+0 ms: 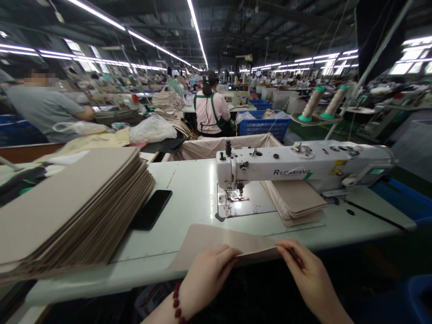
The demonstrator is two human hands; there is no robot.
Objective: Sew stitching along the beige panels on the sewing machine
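Note:
A beige fabric panel [216,239] lies partly on the pale green table, its near edge lifted over the table's front edge. My left hand [211,274] pinches that near edge around its middle; a dark red bead bracelet is on the wrist. At the panel's right end, my right hand [303,272] grips the corner between thumb and fingers. Behind the hands stands a white sewing machine [263,164], with no fabric under its needle. A smaller stack of beige pieces [295,198] sits under the machine's arm.
A tall stack of beige panels [74,193] fills the table's left side, beside a black phone [153,209]. Thread cones [312,103] stand behind the machine. A fabric-lined bin [202,148] is beyond the table. Two people [212,110] sit farther off.

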